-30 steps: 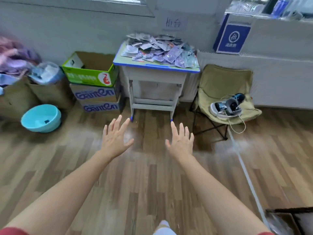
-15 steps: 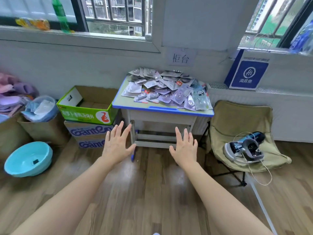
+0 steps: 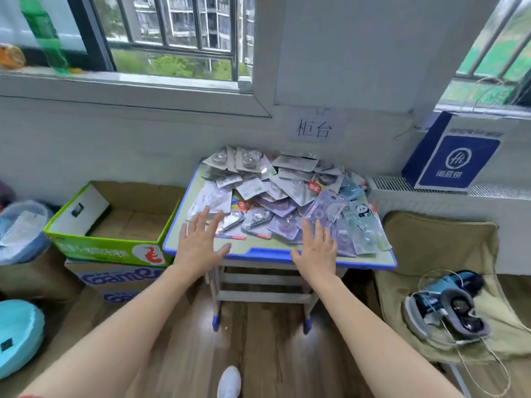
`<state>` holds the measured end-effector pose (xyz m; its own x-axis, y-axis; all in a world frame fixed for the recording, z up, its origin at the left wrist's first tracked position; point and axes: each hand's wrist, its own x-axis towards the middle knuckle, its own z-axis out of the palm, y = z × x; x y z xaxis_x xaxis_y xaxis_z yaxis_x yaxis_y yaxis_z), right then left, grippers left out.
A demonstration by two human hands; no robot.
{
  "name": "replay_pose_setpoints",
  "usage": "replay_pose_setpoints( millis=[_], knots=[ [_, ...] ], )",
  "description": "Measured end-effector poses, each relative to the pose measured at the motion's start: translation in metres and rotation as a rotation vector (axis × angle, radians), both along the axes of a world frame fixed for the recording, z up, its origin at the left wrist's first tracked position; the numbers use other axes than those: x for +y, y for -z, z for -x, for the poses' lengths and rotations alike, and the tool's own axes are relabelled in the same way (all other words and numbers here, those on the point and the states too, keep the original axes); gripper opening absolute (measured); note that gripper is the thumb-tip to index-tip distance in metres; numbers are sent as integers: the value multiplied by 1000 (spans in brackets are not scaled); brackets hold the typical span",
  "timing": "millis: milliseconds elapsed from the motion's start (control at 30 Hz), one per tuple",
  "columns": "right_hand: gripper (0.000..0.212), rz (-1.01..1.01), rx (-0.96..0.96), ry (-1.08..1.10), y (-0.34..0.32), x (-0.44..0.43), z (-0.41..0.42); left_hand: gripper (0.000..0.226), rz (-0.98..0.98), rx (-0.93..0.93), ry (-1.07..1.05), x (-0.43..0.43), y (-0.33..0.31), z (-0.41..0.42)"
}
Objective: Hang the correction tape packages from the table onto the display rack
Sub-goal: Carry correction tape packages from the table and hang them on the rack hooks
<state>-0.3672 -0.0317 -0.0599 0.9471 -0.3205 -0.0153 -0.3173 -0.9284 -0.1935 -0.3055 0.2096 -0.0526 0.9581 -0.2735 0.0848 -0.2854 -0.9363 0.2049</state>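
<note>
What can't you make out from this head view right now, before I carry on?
- Display rack: nowhere in the head view; it lies outside the frame.
- Correction tape packages: heaped on the table; upper ones cover lower ones, so no count. Their print is too small to read.
- Left hand and right hand: open over the pile's front; touching or hovering cannot be told.
- Green bottle on the sill: blurred.

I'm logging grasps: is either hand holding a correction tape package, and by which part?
Nothing is held. The left hand and right hand are open, fingers straight, over the near correction tape packages on the table.
</note>
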Motion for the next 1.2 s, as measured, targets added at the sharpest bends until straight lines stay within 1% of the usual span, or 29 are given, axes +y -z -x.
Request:
replay_pose_setpoints(
  millis=[233, 367, 467, 633, 800, 933, 1033, 1100, 1200],
  knots=[
    [77, -43, -17, 90, -17, -32, -122, 76, 30, -11, 67, -40, -13, -141],
    [74, -51, -17, 125, -16, -60, -172, 77, 58, 32, 88, -67, -3, -190],
    [73, -63, -2, 131, -13, -84, -211, 79, 28, 56, 76, -85, 7, -226],
    [75, -117, 7, 63, -8, -125, -276, 79, 2, 92, 15, -120, 19, -284],
    [77, -95, 47, -62, -7, -166, -339, 82, 15, 186, -43, -155, 28, -329],
    [79, -99, 138, -177, -3, -189, -380, 83, -20, 236, -97, -170, 40, -349],
    [83, -73, 226, -282, 5, -197, -401, 77, -47, 262, -133, -174, 48, -359],
    [82, -80, 232, -320, 10, -200, -409, 70, -53, 246, -162, -175, 52, -363],
    [76, -154, 219, -333, 17, -203, -417, 62, -19, 218, -186, -177, 55, -367]
  ],
)
